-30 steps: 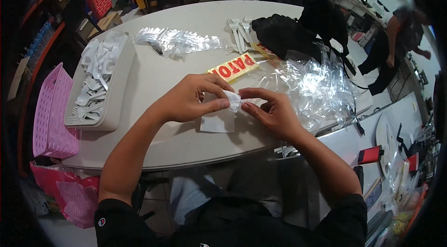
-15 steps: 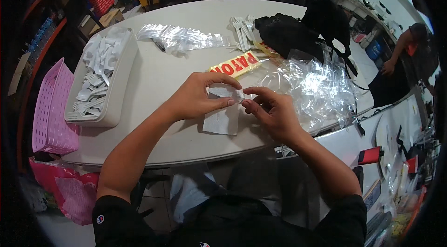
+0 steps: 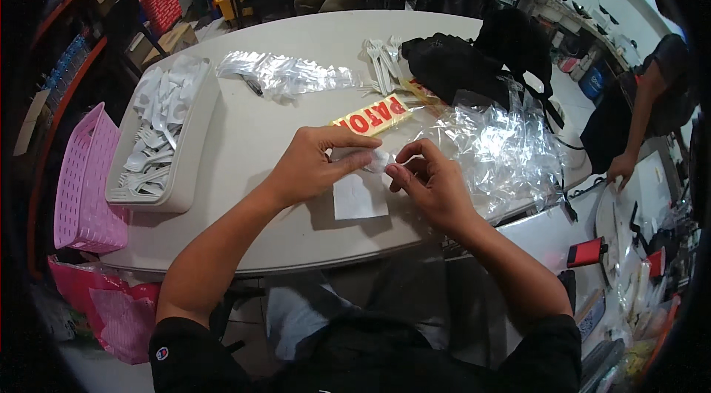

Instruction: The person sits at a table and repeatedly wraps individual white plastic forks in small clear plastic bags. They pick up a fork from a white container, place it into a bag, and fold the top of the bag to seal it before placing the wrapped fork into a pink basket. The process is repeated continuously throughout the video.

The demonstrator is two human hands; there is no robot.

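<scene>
My left hand [image 3: 315, 163] is closed in a pinch, thumb below and fingers above, on a small folded or rolled white tissue [image 3: 379, 161]. The thumb and curled fingers of my right hand [image 3: 433, 184] meet the tissue's right end. Anything wrapped inside the tissue is hidden. Just under my hands a flat square of white paper [image 3: 360, 197] shows; whether it joins the held tissue I cannot tell. Beyond my fingers lies a yellow packet with red lettering [image 3: 374, 116].
At left stand a whitish bin [image 3: 198, 148] of white plastic forks and spoons and a pink basket [image 3: 89, 185]. Clear plastic sleeves [image 3: 292, 74], loose forks [image 3: 381, 63], a black bag [image 3: 444, 67] and crumpled clear bags [image 3: 496, 148] lie across the table. A co-worker [image 3: 652, 97] bends at right.
Both hands remain at the tissue, with my right fingers shifted slightly. The white paper square appears a little lower and further right. The co-worker's arm has reached down toward the side table.
</scene>
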